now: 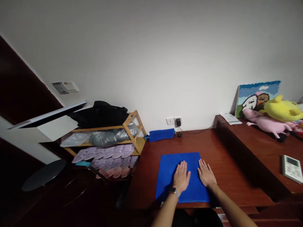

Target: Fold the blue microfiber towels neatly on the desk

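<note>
A blue cloth is spread out flat on the reddish-brown wooden desk, close to its front edge. Palm down near the middle of the cloth lies my left hand, fingers stretched out, a watch on its wrist. My right hand rests flat over the cloth's right edge, its fingers extended and slightly spread. Neither hand grips anything. Farther back, by the wall, a second blue cloth is wrapped around or lies over a long object that mostly hides beneath it.
A wooden rack with several slippers and a black bag stands left. A charger is plugged in at the wall. On the raised right surface are plush toys, a picture and a white keypad device.
</note>
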`<state>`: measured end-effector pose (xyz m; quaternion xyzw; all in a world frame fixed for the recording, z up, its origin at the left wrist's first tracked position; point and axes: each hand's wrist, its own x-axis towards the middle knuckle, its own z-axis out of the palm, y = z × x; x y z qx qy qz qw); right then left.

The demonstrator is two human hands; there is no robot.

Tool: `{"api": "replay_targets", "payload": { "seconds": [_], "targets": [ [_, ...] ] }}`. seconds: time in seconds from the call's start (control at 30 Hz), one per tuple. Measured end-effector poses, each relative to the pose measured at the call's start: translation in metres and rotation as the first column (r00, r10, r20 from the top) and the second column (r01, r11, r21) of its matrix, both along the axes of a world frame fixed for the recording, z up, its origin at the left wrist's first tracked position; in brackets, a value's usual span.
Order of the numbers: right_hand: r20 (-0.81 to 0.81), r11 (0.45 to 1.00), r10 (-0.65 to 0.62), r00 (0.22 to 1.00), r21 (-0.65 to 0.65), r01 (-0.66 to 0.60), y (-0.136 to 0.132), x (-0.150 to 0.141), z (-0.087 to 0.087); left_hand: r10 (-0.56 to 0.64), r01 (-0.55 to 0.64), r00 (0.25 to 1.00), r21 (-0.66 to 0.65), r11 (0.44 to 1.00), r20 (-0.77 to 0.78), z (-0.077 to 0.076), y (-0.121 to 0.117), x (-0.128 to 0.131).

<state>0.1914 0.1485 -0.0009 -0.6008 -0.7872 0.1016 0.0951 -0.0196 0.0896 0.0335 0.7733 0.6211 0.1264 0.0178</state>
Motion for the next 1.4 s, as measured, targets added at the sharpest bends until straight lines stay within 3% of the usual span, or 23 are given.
{"api": "replay_targets", "payload": {
  "seconds": [0.1, 0.2, 0.33, 0.47, 0.6, 0.73, 0.9, 1.1, 1.2, 1.3, 1.4],
  "targets": [
    [0.023, 1.000, 0.014, 1.000, -0.020, -0.014, 0.000, 0.000, 0.001, -0.060, 0.062, 0.998, -0.051, 0.997, 0.024, -0.009, 0.014, 0.043],
    [0.040, 0.999, 0.010, 0.999, -0.034, -0.009, -0.002, -0.001, 0.003, -0.034, 0.038, 0.998, -0.087, 0.995, 0.044, -0.017, 0.015, 0.039],
    [0.031, 1.000, -0.009, 0.999, -0.024, 0.010, -0.002, -0.001, 0.005, 0.129, -0.129, 0.992, -0.106, 0.986, 0.001, -0.015, 0.007, -0.025],
    [0.034, 1.000, -0.008, 0.999, -0.027, 0.009, -0.002, -0.001, 0.002, 0.322, -0.327, 0.945, -0.115, 0.938, -0.060, -0.009, -0.002, -0.096],
    [0.065, 0.999, -0.019, 0.998, -0.032, 0.021, -0.002, -0.004, 0.002, 0.371, -0.374, 0.927, -0.058, 0.926, -0.060, -0.014, -0.007, -0.123],
    [0.084, 0.996, -0.075, 0.994, -0.034, 0.078, 0.012, -0.012, 0.016, 0.358, -0.358, 0.932, 0.012, 0.934, -0.062, -0.023, -0.007, -0.122],
    [0.063, 0.996, -0.056, 0.996, -0.067, 0.061, 0.045, -0.024, 0.035, 0.351, -0.349, 0.933, 0.039, 0.936, -0.084, -0.027, -0.006, -0.122],
    [0.066, 0.994, -0.074, 0.995, -0.073, 0.079, 0.056, -0.027, 0.021, 0.343, -0.340, 0.935, 0.043, 0.939, -0.089, -0.030, -0.007, -0.128],
    [0.054, 0.995, -0.072, 0.996, -0.059, 0.075, 0.055, -0.027, 0.014, 0.358, -0.357, 0.928, 0.030, 0.934, -0.107, -0.024, -0.007, -0.127],
    [0.038, 0.995, -0.076, 0.996, -0.067, 0.078, 0.056, -0.027, 0.014, 0.346, -0.341, 0.934, 0.059, 0.938, -0.092, -0.009, 0.004, -0.105],
    [0.031, 0.994, -0.079, 0.996, -0.071, 0.081, 0.056, -0.027, 0.016, 0.181, -0.179, 0.983, 0.053, 0.982, -0.040, 0.006, 0.029, -0.054]
  ]
}}
